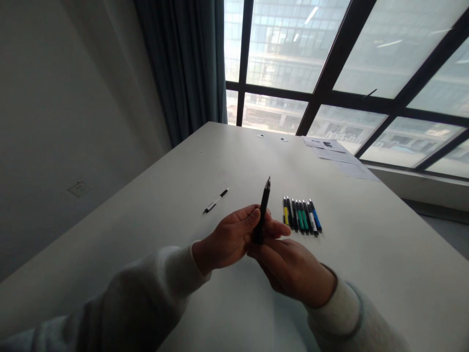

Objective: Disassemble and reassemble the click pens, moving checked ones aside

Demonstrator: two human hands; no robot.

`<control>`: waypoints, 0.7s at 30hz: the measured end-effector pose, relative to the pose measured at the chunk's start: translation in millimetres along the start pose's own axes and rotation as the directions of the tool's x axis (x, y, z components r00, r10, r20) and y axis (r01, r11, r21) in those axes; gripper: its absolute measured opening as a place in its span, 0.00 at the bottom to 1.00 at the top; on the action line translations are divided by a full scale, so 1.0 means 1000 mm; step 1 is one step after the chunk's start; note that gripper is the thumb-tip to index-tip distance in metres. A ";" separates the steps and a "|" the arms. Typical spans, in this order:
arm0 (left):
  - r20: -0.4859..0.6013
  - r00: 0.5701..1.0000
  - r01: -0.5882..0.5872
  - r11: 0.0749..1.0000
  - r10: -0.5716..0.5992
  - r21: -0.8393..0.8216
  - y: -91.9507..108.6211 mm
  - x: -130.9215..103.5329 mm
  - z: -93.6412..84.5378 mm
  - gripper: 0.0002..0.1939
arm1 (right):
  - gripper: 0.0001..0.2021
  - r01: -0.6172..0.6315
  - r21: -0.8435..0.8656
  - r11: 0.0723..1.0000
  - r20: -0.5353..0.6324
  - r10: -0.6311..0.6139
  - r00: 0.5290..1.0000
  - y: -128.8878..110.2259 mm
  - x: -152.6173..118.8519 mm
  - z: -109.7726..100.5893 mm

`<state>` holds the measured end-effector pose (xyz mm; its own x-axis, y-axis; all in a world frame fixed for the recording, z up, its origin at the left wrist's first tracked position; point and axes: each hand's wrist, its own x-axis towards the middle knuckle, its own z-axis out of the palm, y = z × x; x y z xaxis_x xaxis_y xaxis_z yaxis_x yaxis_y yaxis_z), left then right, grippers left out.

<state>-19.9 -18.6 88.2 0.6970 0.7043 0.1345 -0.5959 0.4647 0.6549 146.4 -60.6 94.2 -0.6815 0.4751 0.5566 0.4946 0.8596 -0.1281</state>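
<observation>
A black pen [264, 201] stands nearly upright above the table, its silver tip pointing up. My left hand [234, 234] is closed on its barrel, thumb pressed against the near side and fingers behind. Just below, my right hand [293, 266] pinches the pen's lower end, which the fingers partly hide. To the left, a white and black pen [216, 201] lies alone on the table. Beyond my right hand lies a row of several pens [301, 216] side by side, with yellow, green, white, blue and black barrels.
The white table [164, 195] reaches back to a window with dark frames. Printed papers [330, 149] lie at its far right edge, and two small white pieces [260, 136] near the back. A dark curtain [186, 63] hangs behind; a wall is on the left.
</observation>
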 end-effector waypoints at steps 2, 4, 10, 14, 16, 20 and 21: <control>0.019 1.000 -0.001 1.000 0.002 -0.008 0.003 0.001 -0.001 0.11 | 0.12 -0.003 -0.026 1.000 0.000 0.003 1.000 -0.003 0.000 -0.002; 0.029 0.999 0.014 1.000 -0.013 -0.025 0.005 0.001 -0.002 0.10 | 0.11 -0.003 -0.027 1.000 0.003 0.004 1.000 -0.006 0.001 -0.004; 0.038 0.998 0.042 0.998 -0.040 -0.044 0.005 0.000 0.000 0.09 | 0.15 0.019 -0.007 1.000 0.000 -0.019 1.000 -0.010 0.004 -0.003; 0.013 1.000 0.007 1.000 -0.007 -0.029 0.004 0.001 0.001 0.09 | 0.12 0.006 -0.053 0.999 -0.001 -0.006 1.000 -0.012 0.004 -0.002; -0.033 0.999 -0.009 1.000 0.010 0.025 0.004 0.002 -0.002 0.10 | 0.10 -0.015 -0.055 0.998 0.016 0.016 1.000 -0.013 0.005 -0.002; -0.151 0.988 0.001 0.994 0.016 0.113 0.003 0.006 -0.013 0.12 | 0.10 -0.041 -0.051 0.998 0.072 0.045 0.996 -0.013 0.008 -0.002; -0.176 0.984 0.006 0.993 0.014 0.114 0.002 0.007 -0.015 0.12 | 0.09 -0.047 -0.055 0.997 0.075 0.051 0.996 -0.013 0.008 -0.001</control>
<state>-22.8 -4.5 79.2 0.6076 0.7942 0.0105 -0.5421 0.4050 0.7363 135.0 -68.7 101.0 -0.6941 0.5311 0.4859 0.5550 0.8247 -0.1086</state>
